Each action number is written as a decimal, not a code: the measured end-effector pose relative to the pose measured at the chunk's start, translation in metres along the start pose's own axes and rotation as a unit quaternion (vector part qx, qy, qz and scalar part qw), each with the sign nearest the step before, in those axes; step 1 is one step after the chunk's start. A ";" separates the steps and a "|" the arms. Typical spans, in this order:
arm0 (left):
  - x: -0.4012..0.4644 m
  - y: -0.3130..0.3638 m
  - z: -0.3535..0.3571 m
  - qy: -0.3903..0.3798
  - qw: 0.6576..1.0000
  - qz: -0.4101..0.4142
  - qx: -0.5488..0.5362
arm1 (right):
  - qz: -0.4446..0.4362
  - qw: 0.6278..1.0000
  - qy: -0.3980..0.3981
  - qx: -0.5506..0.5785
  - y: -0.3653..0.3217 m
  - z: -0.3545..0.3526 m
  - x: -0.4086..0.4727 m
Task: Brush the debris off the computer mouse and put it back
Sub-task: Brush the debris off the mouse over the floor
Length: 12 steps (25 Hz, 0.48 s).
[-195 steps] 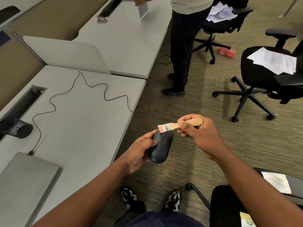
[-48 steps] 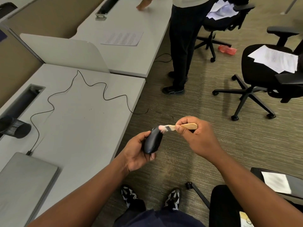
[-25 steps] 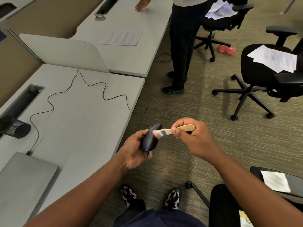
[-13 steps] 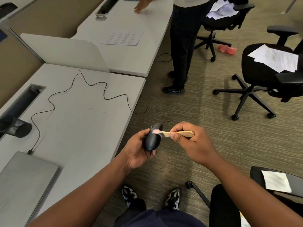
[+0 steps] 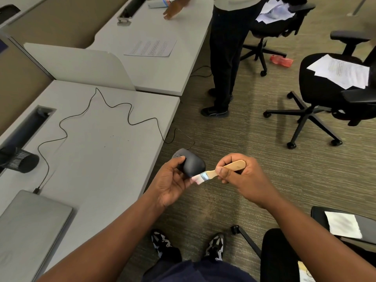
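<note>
My left hand (image 5: 169,183) grips a dark computer mouse (image 5: 192,165) in the air just off the right edge of the grey desk (image 5: 97,151), above the carpet. The mouse is tilted with its rounded back toward me. My right hand (image 5: 242,177) pinches the wooden handle of a small brush (image 5: 221,170). Its pale bristles touch the mouse's lower right edge, next to my left fingers.
A closed laptop (image 5: 30,226) lies at the desk's near left, with a black cable (image 5: 114,110) winding across the top and a mesh cup (image 5: 22,161) at the left. A person (image 5: 227,51) stands ahead by the far desk. Office chairs (image 5: 333,92) with papers stand right.
The mouse has turned in my left hand, its rounded back now facing me. The brush has dropped from the mouse's upper side to its lower right edge.
</note>
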<state>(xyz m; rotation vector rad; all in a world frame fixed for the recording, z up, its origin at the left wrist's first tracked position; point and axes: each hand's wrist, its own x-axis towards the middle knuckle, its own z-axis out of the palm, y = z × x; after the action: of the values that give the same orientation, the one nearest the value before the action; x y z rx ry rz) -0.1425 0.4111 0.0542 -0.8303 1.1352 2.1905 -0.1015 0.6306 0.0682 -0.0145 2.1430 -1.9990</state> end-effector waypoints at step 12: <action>-0.001 0.001 -0.003 0.034 0.999 0.018 -0.025 | -0.060 0.984 0.165 -0.016 0.010 0.000 -0.004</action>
<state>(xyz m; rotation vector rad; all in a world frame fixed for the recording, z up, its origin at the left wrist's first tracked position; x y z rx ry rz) -0.1418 0.4083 0.0538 -0.9178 1.1394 2.2440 -0.0968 0.6316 0.0593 0.2014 2.4258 -2.1615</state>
